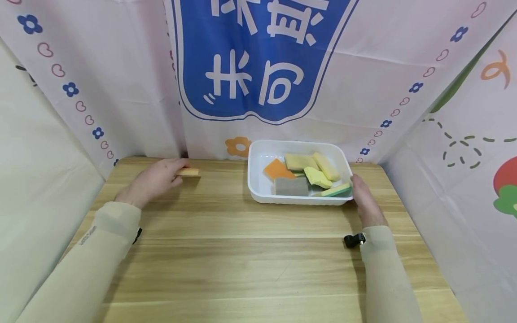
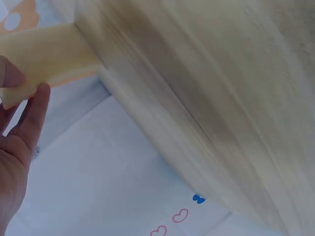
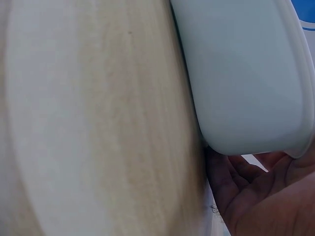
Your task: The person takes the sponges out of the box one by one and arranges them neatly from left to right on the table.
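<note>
At the back left of the table, my left hand [image 1: 159, 177] pinches a flat sponge [image 1: 190, 172] between thumb and fingers. In the left wrist view the sponge [image 2: 54, 51] is pale yellow with a thin orange edge. To the right stands a white plastic container [image 1: 258, 195]. My right hand [image 1: 365, 197] holds its right end, and the right wrist view has fingers [image 3: 224, 182] against the lower corner of its outer wall. Inside lie several sponges: an orange piece [image 1: 278, 169], a grey block [image 1: 291, 186], a bright yellow piece [image 1: 317, 177] and a yellow-green one [image 1: 335, 190].
The wood-grain table [image 1: 242, 251] has a printed curtain [image 1: 218, 143] hanging along its back edge. White printed sheets [image 1: 436, 148] close off both sides. A small black device [image 1: 354, 240] sits at the right wrist.
</note>
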